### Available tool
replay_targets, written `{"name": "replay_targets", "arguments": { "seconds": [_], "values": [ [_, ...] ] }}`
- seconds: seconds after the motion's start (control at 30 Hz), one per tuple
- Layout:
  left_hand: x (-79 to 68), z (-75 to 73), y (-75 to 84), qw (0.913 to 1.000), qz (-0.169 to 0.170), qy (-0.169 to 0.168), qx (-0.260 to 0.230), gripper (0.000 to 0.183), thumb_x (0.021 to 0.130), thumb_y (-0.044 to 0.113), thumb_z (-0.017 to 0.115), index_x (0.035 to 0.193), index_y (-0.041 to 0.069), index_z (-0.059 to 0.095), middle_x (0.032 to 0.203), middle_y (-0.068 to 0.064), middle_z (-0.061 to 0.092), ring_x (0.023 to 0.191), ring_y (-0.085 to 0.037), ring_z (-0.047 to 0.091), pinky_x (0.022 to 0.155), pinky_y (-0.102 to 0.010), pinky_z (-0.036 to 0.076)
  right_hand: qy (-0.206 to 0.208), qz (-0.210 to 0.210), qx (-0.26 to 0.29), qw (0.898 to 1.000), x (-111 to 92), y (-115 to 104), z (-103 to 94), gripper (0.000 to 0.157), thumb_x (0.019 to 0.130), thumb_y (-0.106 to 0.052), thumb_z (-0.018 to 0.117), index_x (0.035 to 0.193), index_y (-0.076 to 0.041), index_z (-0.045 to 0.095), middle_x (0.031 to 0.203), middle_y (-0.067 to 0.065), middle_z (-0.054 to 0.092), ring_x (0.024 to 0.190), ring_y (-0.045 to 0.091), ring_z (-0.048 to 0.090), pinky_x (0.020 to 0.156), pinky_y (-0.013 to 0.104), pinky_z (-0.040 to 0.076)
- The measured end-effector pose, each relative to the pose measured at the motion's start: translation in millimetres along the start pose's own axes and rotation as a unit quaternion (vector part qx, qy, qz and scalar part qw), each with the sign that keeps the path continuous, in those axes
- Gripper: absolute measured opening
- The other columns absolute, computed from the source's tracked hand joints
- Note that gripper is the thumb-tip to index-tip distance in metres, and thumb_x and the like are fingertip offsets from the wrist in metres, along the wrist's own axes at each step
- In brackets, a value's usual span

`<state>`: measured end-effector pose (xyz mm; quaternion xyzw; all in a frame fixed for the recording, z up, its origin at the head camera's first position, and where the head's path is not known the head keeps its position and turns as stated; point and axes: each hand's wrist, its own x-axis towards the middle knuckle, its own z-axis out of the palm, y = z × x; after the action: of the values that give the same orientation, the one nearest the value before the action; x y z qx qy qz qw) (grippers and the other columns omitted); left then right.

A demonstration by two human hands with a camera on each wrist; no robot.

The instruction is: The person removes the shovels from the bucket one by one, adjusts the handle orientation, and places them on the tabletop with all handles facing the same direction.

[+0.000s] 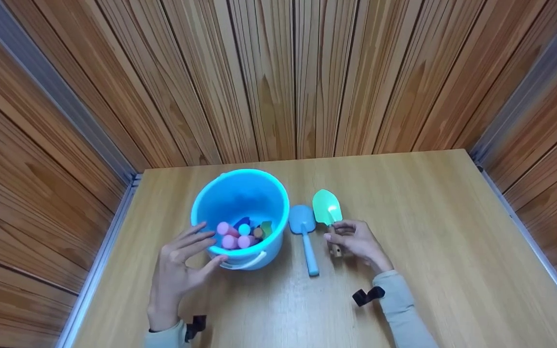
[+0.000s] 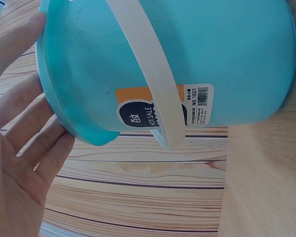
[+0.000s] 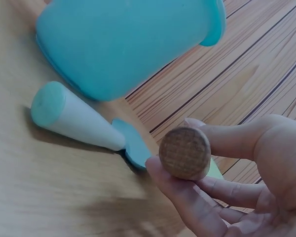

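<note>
A light blue bucket (image 1: 272,246) stands upright on the table, with pink, blue, brown and green pieces (image 1: 240,236) at its bottom. My left hand (image 1: 179,270) touches its rim at the near left, fingers and thumb spread and mostly straight. In the left wrist view, the fingertips partly disappear behind the rim (image 2: 64,113). My right hand (image 1: 356,239) pinches the wooden handle (image 3: 185,153) of a green trowel (image 1: 327,207) between thumb and fingers. That handle looks raised off the table in the right wrist view. Between bucket and trowel lies a blue shovel (image 1: 310,249).
A white carrying handle (image 2: 158,74) hangs at the bucket's near side. The wooden table (image 1: 452,241) is bounded by plank walls (image 1: 278,87) at the back and sides, with grey metal strips (image 1: 109,251) along its side edges.
</note>
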<state>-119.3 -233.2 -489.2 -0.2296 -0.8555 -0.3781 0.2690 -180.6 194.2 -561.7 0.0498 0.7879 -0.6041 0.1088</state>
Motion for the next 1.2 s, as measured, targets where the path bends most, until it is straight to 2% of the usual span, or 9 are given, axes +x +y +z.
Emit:
{"name": "replay_targets", "arguments": {
  "seconds": [0.1, 0.2, 0.37, 0.6, 0.8, 0.9, 1.07, 1.2],
  "values": [
    [-4.4, -4.1, 0.8, 0.9999, -0.014, -0.001, 0.0, 0.041, 0.076, 0.029, 0.099, 0.114, 0.02, 0.085, 0.12, 0.006, 0.081, 0.128, -0.026, 0.072, 0.099, -0.052, 0.058, -0.005, 0.005, 0.0, 1.0, 0, 4, 4.1, 0.052, 0.091, -0.021, 0.088, 0.131, 0.004, 0.067, 0.128, 0.018, 0.07, 0.122, 0.032, 0.065, 0.105, 0.041, 0.056],
    [-6.7, -7.7, 1.4, 0.9998, -0.022, 0.0, 0.002, 0.041, 0.076, 0.028, 0.1, 0.113, 0.02, 0.086, 0.119, 0.006, 0.081, 0.127, -0.026, 0.072, 0.099, -0.053, 0.058, -0.009, 0.008, 0.003, 1.0, 0, 6, 8.2, 0.048, 0.091, -0.02, 0.087, 0.128, 0.004, 0.069, 0.122, 0.017, 0.071, 0.114, 0.028, 0.066, 0.094, 0.032, 0.058],
    [-3.1, -8.2, 1.2, 0.9999, -0.015, -0.002, 0.004, 0.041, 0.076, 0.029, 0.1, 0.114, 0.021, 0.085, 0.119, 0.004, 0.081, 0.127, -0.026, 0.072, 0.099, -0.053, 0.058, -0.007, 0.01, 0.016, 1.0, 2, 8, 9.7, 0.041, 0.092, -0.016, 0.085, 0.123, 0.007, 0.07, 0.112, 0.013, 0.073, 0.1, 0.019, 0.067, 0.08, 0.025, 0.057],
    [0.0, -5.3, 1.8, 0.9999, -0.01, -0.003, -0.005, 0.041, 0.076, 0.028, 0.1, 0.114, 0.021, 0.085, 0.12, 0.006, 0.081, 0.128, -0.026, 0.071, 0.1, -0.053, 0.058, -0.015, 0.025, 0.027, 0.999, 4, 12, 6.5, 0.039, 0.095, -0.016, 0.082, 0.123, 0.008, 0.07, 0.113, 0.014, 0.075, 0.096, 0.017, 0.07, 0.079, 0.025, 0.059],
    [1.2, -1.6, 0.9, 0.9999, -0.004, -0.002, -0.011, 0.041, 0.076, 0.027, 0.1, 0.113, 0.019, 0.086, 0.118, 0.001, 0.082, 0.128, -0.026, 0.072, 0.101, -0.054, 0.057, -0.01, 0.044, 0.026, 0.999, 4, 13, 3.6, 0.044, 0.095, -0.019, 0.082, 0.126, 0.009, 0.068, 0.115, 0.017, 0.075, 0.096, 0.018, 0.071, 0.077, 0.028, 0.063],
    [1.4, 0.3, 0.2, 0.9999, -0.001, -0.003, -0.012, 0.041, 0.076, 0.027, 0.1, 0.114, 0.019, 0.085, 0.119, 0.002, 0.081, 0.127, -0.027, 0.072, 0.1, -0.053, 0.058, -0.006, 0.051, 0.025, 0.998, 3, 13, 1.5, 0.046, 0.095, -0.019, 0.083, 0.127, 0.01, 0.067, 0.114, 0.017, 0.075, 0.094, 0.019, 0.071, 0.075, 0.029, 0.063],
    [0.4, 1.0, 0.0, 0.9999, -0.006, 0.0, -0.016, 0.042, 0.075, 0.026, 0.1, 0.114, 0.019, 0.085, 0.119, 0.006, 0.081, 0.127, -0.027, 0.072, 0.099, -0.053, 0.058, -0.017, 0.055, 0.023, 0.998, 3, 12, 0.7, 0.046, 0.096, -0.02, 0.082, 0.127, 0.01, 0.067, 0.112, 0.016, 0.076, 0.091, 0.018, 0.072, 0.073, 0.029, 0.063],
    [0.2, 0.9, 0.0, 0.9998, -0.013, -0.001, -0.015, 0.041, 0.076, 0.028, 0.1, 0.114, 0.02, 0.085, 0.12, 0.006, 0.081, 0.128, -0.026, 0.072, 0.1, -0.053, 0.058, -0.009, 0.055, 0.014, 0.998, 2, 9, 2.1, 0.044, 0.096, -0.02, 0.081, 0.126, 0.009, 0.068, 0.112, 0.016, 0.076, 0.092, 0.018, 0.071, 0.072, 0.028, 0.062]
  ]
}}
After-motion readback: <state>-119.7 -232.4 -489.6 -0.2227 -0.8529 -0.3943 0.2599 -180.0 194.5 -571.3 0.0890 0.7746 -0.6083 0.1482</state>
